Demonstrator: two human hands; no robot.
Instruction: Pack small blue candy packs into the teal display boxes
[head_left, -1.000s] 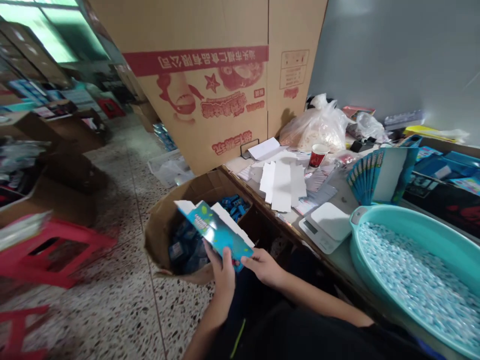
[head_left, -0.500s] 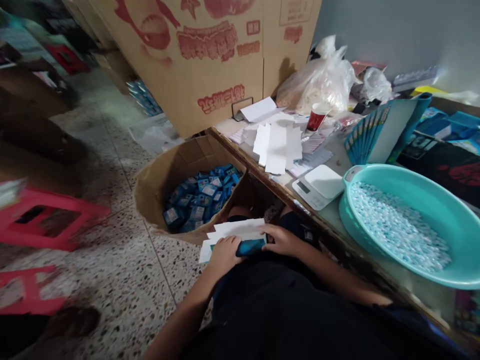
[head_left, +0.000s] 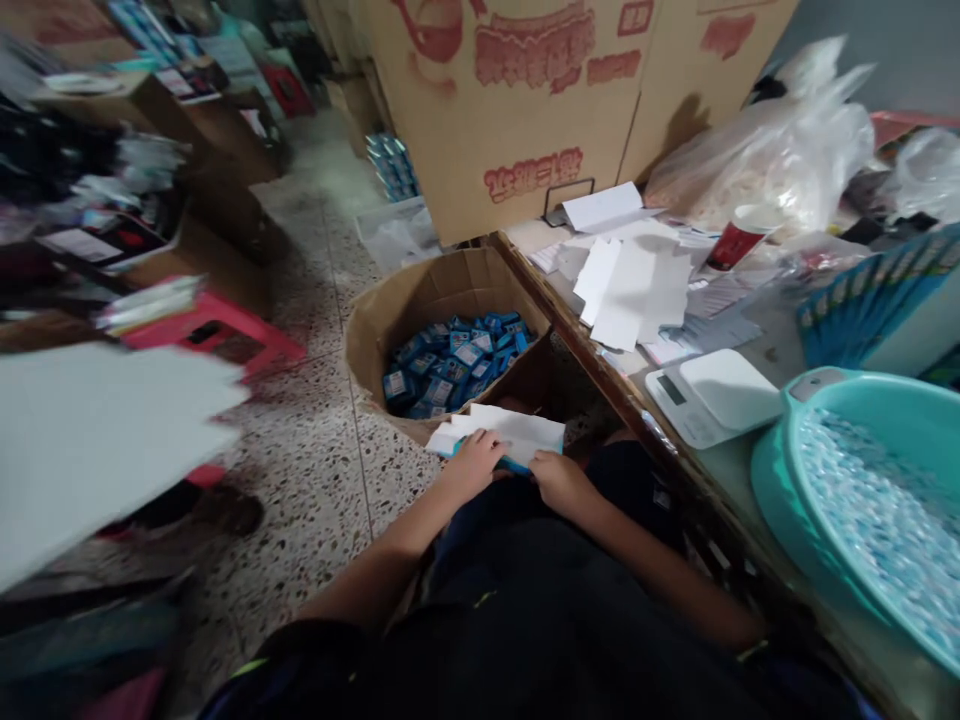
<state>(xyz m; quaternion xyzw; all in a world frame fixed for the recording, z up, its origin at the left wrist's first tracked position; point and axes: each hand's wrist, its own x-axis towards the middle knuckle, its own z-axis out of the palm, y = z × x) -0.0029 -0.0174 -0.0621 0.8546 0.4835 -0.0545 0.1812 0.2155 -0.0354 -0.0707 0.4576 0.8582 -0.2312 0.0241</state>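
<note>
Above my lap I hold a white card box blank (head_left: 517, 428) with blue on its near edge. It has stepped ends, and whether it is one piece or several I cannot tell. My left hand (head_left: 478, 465) is closed over its left part, fingers bent across the blue strip. My right hand (head_left: 561, 483) grips the near right edge, with the fingers curled. Just beyond lies a large open carton (head_left: 375, 300) with many small blue boxes (head_left: 457, 365) heaped inside. To the right, similar white blanks (head_left: 637, 285) lie on the table.
On the table stand a white scale (head_left: 712, 395), a turquoise basin (head_left: 814, 385) of small wrapped pieces, a red paper cup (head_left: 739, 240) and a plastic bag (head_left: 795, 140). A big carton (head_left: 540, 100) rises behind. At left are a red stool (head_left: 247, 320) and a large blurred white sheet (head_left: 105, 440).
The view has swung left, so the table things sit further right and the white sheet has come in at left. The blank's blue side shows less, and my right hand has closed more.
</note>
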